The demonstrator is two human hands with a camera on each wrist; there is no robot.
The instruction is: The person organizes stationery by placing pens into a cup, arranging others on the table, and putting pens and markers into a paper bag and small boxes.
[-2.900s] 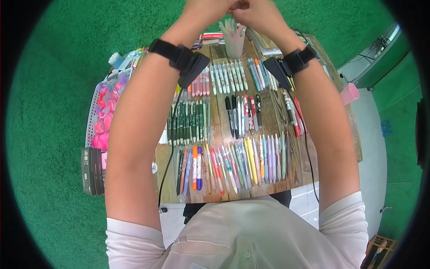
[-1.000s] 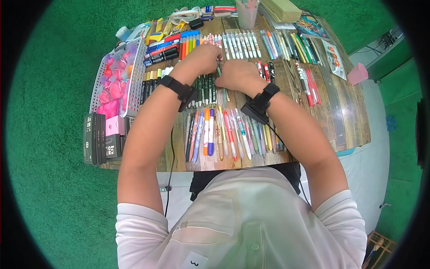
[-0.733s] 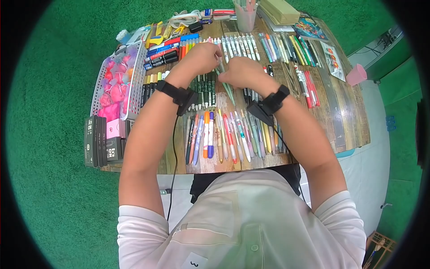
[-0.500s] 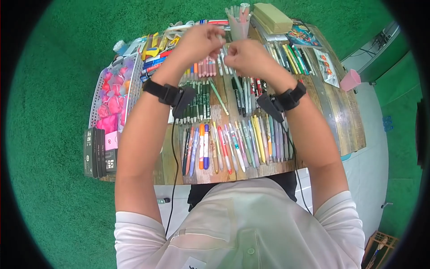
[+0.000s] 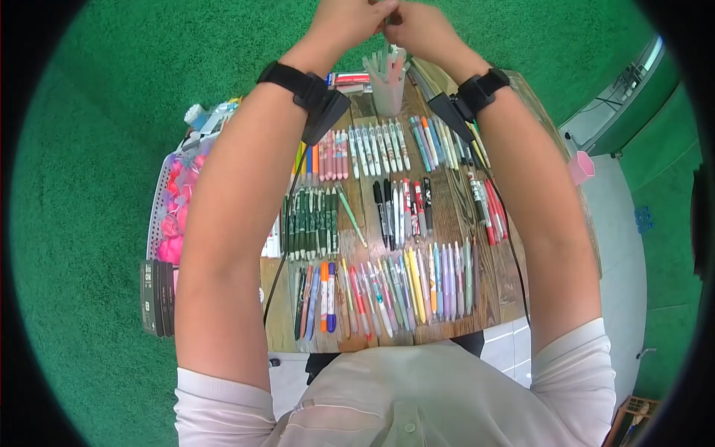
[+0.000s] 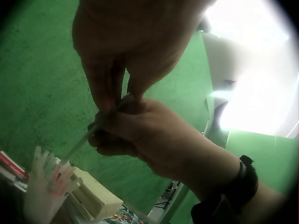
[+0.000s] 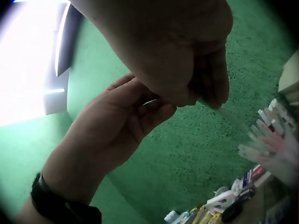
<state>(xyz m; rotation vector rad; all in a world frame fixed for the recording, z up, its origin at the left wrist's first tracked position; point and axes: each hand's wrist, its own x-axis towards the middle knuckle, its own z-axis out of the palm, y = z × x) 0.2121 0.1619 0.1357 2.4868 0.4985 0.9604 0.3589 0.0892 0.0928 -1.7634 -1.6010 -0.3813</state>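
Both hands are together beyond the far edge of the table, at the top of the head view. My left hand (image 5: 350,18) pinches one end of a slim, pale translucent stick (image 6: 80,145), its exact kind unclear. My right hand (image 5: 424,31) grips the same stick just below, fingers curled round it. The stick slants down towards a translucent cup (image 5: 387,95), which holds several pale and pinkish sticks. A light green pen (image 5: 351,216) lies slanted beside a row of dark green pens (image 5: 313,223); both hands are well away from these.
More pens lie in rows: white patterned ones (image 5: 378,149), black and red ones (image 5: 402,208), mixed colours (image 5: 387,290). At the left stand a white basket (image 5: 155,205) of pink items and dark boxes (image 5: 156,298). A pink cup (image 5: 581,167) is at the right edge.
From the dark green pens, both hands have moved forward to beyond the cup and come together on the pale stick. The light green pen, earlier under the hands, now lies slanted on the table.
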